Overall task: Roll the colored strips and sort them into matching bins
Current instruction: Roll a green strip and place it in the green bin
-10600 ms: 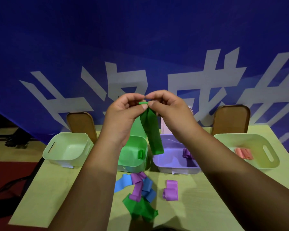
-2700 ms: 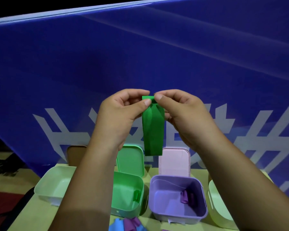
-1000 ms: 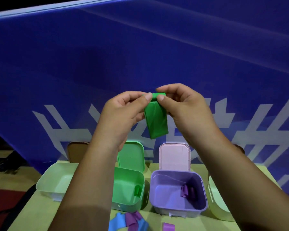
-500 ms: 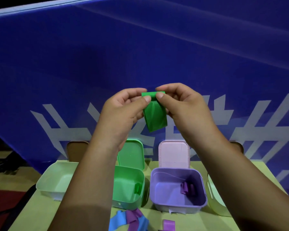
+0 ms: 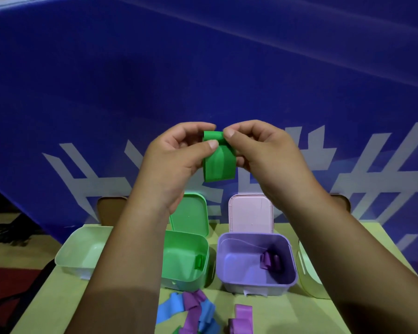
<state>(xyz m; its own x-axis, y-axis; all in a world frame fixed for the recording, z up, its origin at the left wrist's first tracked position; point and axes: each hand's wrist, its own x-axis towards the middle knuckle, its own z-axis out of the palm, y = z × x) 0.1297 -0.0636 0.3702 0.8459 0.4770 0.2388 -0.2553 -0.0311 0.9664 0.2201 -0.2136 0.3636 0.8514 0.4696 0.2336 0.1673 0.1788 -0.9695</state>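
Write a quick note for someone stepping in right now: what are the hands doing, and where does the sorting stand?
Left hand and right hand both pinch the green strip, partly rolled, tail hanging, held in mid-air.
Done: one green roll in the green bin, purple rolls in the purple bin.
Left: finish this roll, drop it in the green bin, then roll the loose blue and purple strips on the table.

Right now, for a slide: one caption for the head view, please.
Left hand and right hand pinch a part-rolled green strip; green bin and purple bin stand open below.
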